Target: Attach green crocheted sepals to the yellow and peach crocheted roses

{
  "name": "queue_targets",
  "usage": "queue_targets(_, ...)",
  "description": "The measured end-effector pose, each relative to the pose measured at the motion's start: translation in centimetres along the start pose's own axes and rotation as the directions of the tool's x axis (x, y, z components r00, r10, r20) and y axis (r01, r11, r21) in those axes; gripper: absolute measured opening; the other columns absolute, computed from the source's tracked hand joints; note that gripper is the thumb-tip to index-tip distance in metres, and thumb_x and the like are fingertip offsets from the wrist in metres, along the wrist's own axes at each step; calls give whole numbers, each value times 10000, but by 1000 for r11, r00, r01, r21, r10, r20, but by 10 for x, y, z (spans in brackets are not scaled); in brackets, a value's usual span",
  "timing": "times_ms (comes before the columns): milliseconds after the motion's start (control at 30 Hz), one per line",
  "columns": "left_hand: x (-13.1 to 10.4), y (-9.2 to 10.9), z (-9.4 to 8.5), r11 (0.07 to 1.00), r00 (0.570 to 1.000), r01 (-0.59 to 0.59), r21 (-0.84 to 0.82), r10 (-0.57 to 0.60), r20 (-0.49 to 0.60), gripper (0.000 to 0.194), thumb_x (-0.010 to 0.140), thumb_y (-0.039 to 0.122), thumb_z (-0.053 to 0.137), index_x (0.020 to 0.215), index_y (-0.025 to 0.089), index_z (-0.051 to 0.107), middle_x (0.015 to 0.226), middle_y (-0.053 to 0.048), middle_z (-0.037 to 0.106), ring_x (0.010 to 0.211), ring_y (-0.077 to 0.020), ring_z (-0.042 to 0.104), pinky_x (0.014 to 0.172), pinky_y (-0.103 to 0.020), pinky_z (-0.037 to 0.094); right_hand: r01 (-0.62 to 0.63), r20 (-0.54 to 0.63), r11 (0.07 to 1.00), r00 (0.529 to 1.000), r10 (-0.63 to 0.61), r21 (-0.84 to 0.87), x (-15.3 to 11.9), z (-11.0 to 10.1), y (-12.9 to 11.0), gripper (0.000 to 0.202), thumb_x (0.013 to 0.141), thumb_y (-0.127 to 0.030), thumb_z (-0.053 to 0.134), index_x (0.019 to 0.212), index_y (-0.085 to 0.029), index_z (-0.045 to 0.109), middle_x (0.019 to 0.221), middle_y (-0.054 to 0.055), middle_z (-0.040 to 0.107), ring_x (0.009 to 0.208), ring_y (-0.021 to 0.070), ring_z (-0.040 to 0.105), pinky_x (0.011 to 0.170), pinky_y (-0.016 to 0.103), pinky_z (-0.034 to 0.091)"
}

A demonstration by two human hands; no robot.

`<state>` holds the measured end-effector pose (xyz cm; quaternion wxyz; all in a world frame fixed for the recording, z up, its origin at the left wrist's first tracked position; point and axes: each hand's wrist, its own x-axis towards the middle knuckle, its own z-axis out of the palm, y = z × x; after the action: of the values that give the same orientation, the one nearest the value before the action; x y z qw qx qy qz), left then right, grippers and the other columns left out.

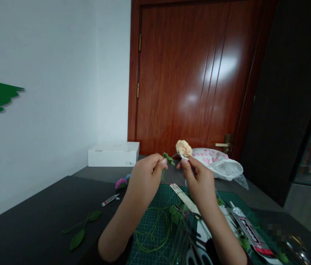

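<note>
A cream crocheted flower (184, 148) stands on a thin stem (175, 155) above the far edge of the cutting mat. My left hand (147, 173) is closed, pinching a small green crocheted piece (169, 159) around the stem below the bloom. Just under the flower, my right hand (198, 176) closes thumb and fingers on a slim white-tipped thing (182, 156). Its tip is close to the flower's underside; whether they touch I cannot tell. The rest of that thing is hidden in my fingers.
On the green cutting mat (144, 235) lie green yarn (168, 228), a ruler (184, 198), scissors (196, 255) and a large glue tube (250, 232). A small tube (109, 200) and green leaves (78, 238) are left. Behind stand a white box (113, 156) and plastic bag (218, 163).
</note>
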<state>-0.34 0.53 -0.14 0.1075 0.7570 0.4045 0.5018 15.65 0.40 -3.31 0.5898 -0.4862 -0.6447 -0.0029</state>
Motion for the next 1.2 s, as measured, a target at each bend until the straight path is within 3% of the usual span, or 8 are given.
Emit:
queue_targets(333,3,-4,0,995,999,8,-101,-3,43,286,894,286,428,713,181,622,499,29,429,539,-158,458,541,-271,325,-52,37,995,998,49,89,2,-1,0,412,962,-461,434,762,-181,660,518,-42,476,490,130,475,513,241,314)
queue_targets(433,3,-3,0,993,999,3,-121,3,52,286,895,284,426,719,182,627,495,31,426,536,-156,455,539,-267,328,-112,74,963,993,97,246,3,1,2,401,934,-492,478,759,-175,651,501,-52,444,469,118,431,478,233,286)
queue_targets(500,3,-2,0,991,998,1,-134,7,58,284,895,281,424,721,183,626,495,33,422,532,-154,451,531,-263,323,-208,152,871,976,155,445,3,3,3,387,908,-515,518,760,-175,630,476,-74,395,423,96,350,435,219,240)
queue_targets(667,3,-2,1,988,999,3,-154,3,43,291,898,280,422,705,185,618,492,33,414,522,-150,439,508,-254,305,-460,395,431,888,237,776,3,6,-3,310,844,-471,637,738,-188,570,428,-126,282,385,60,151,372,182,145)
queue_targets(800,3,-4,3,988,999,1,-152,4,32,287,898,281,427,711,186,622,490,33,415,521,-149,432,505,-256,300,-557,535,95,824,186,825,4,2,-7,213,819,-330,688,734,-183,559,453,-139,229,405,58,78,349,156,155)
queue_targets(933,4,-5,4,989,999,17,-148,-12,37,293,898,291,423,710,184,620,487,38,401,514,-149,419,514,-265,298,-608,627,-163,769,124,777,5,-2,-7,165,846,-215,651,725,-175,547,476,-139,188,409,62,66,345,135,181)
queue_targets(1067,4,-6,4,989,999,25,-147,-20,39,287,896,295,427,710,183,614,481,45,385,511,-148,414,522,-266,295,-599,646,-285,756,107,749,5,-3,-8,200,905,-156,557,710,-183,522,472,-130,212,394,68,114,347,129,198)
queue_targets(1200,4,-6,4,986,999,35,-162,-28,44,283,901,301,427,708,187,601,474,51,377,499,-144,408,522,-264,292,-585,625,-246,769,133,772,5,-4,-7,209,928,-146,526,725,-193,517,479,-124,205,383,74,145,355,127,219)
